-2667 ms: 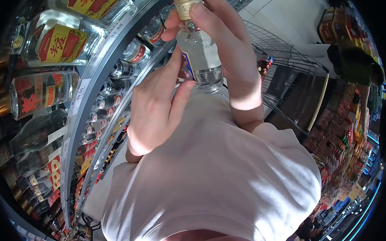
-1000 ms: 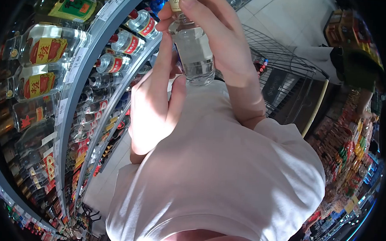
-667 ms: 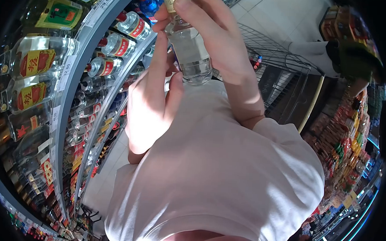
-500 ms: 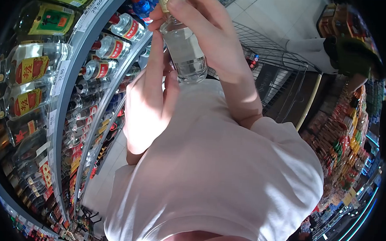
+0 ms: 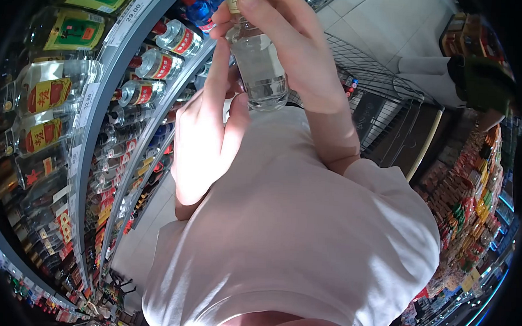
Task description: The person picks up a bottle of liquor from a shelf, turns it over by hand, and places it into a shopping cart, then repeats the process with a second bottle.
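Bright overhead light, heavy fisheye distortion.

Both hands are raised before the chest. The right hand (image 5: pixel 289 48) curls shut in a firm grip — thumb uppermost, wrist bent. The left hand (image 5: pixel 206 143) sits just below, fingers nearly straight, thumb pinching inward.

You hold a clear bottle (image 5: pixel 258 67) beside stocked shelves (image 5: pixel 92 126): your right hand (image 5: pixel 295 54) wraps its neck and cap, your left hand (image 5: pixel 206 143) pinches its base.
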Motion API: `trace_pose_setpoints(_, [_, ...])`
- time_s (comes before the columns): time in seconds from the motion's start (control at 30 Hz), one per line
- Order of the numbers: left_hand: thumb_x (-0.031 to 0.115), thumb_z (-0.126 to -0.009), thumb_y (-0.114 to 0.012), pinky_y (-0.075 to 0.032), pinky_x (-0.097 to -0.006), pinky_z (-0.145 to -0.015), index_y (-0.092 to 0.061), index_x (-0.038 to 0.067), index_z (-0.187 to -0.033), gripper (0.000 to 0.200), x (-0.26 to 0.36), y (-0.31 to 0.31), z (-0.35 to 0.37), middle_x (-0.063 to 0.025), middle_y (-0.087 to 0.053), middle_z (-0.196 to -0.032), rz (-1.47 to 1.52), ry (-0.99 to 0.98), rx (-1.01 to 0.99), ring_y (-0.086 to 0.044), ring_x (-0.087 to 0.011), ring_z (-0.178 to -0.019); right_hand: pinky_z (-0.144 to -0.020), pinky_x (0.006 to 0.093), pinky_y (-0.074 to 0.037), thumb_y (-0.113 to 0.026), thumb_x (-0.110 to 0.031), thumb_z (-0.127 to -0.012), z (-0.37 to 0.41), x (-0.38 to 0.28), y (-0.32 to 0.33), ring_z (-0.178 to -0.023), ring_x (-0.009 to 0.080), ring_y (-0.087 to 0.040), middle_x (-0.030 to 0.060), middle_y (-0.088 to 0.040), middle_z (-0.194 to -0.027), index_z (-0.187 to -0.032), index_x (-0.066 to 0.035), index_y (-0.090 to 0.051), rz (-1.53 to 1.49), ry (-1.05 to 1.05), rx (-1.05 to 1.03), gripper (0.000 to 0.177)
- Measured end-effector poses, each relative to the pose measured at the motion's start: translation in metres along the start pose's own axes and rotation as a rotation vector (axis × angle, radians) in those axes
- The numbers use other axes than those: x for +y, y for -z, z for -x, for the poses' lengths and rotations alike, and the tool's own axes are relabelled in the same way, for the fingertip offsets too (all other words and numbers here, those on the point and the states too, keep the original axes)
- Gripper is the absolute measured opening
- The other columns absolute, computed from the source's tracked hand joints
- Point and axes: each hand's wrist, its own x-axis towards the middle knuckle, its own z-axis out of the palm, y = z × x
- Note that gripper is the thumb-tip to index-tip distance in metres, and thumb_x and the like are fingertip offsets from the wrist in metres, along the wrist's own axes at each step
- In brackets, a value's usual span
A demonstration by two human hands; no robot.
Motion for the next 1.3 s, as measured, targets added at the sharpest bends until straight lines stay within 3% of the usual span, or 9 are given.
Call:
trace_pose_setpoints(0.23, [-0.002, -0.088, -0.053, -0.057, -0.0376, -0.075, -0.034, -0.007, -0.151, 0.065, 0.004, 0.000, -0.004, -0.0228, -0.070, -0.094, -0.037, 0.090, -0.022, -0.073, -0.0341, -0.083, -0.085, 0.0294, -0.051, -0.050, -0.009, -0.105, -0.004, -0.001, 0.004, -0.096, 0.0156, -0.061, 0.0106, -0.062, -0.106, -0.143, 0.005, -0.040, 0.083, 0.019, -0.023, 0.042])
trace_pose_setpoints(0.57, [-0.001, -0.090, -0.054, -0.057, -0.0373, -0.078, -0.035, -0.007, -0.151, 0.064, 0.003, -0.002, -0.007, -0.0202, -0.070, -0.093, 0.020, 0.024, 0.014, -0.072, -0.0313, -0.084, -0.085, 0.0283, -0.050, -0.049, -0.008, -0.106, -0.011, 0.000, 0.007, -0.097, 0.0145, -0.060, 0.0089, -0.062, -0.105, -0.142, 0.004, -0.041, 0.031, 0.004, -0.023, 0.040])
trace_pose_setpoints(0.87, [-0.001, -0.094, -0.052, -0.054, -0.0350, -0.080, -0.037, -0.005, -0.151, 0.059, -0.001, -0.004, -0.011, -0.0196, -0.069, -0.095, 0.018, 0.078, 0.029, -0.069, -0.0298, -0.081, -0.085, 0.0289, -0.050, -0.049, -0.010, -0.106, -0.016, 0.000, 0.011, -0.096, 0.0145, -0.060, 0.0084, -0.061, -0.103, -0.141, 0.004, -0.041, -0.002, 0.007, -0.036, 0.039])
trace_pose_setpoints(1.17, [0.002, -0.096, -0.054, -0.050, -0.0291, -0.079, -0.041, -0.002, -0.150, 0.055, -0.013, -0.015, -0.016, -0.0127, -0.064, -0.094, 0.109, 0.021, 0.102, -0.061, -0.0212, -0.079, -0.086, 0.0296, -0.050, -0.049, -0.014, -0.107, -0.018, -0.002, 0.017, -0.098, 0.0159, -0.061, 0.0098, -0.062, -0.104, -0.144, 0.003, -0.039, 0.009, -0.016, 0.007, 0.042])
trace_pose_setpoints(1.3, [0.005, -0.094, -0.058, -0.049, -0.0289, -0.082, -0.041, 0.000, -0.151, 0.060, -0.007, -0.014, -0.016, -0.0112, -0.064, -0.094, 0.203, 0.150, 0.065, -0.061, -0.0197, -0.083, -0.085, 0.0305, -0.051, -0.048, -0.015, -0.108, -0.020, -0.003, 0.019, -0.098, 0.0168, -0.061, 0.0107, -0.062, -0.104, -0.145, 0.002, -0.039, 0.005, -0.034, 0.027, 0.042])
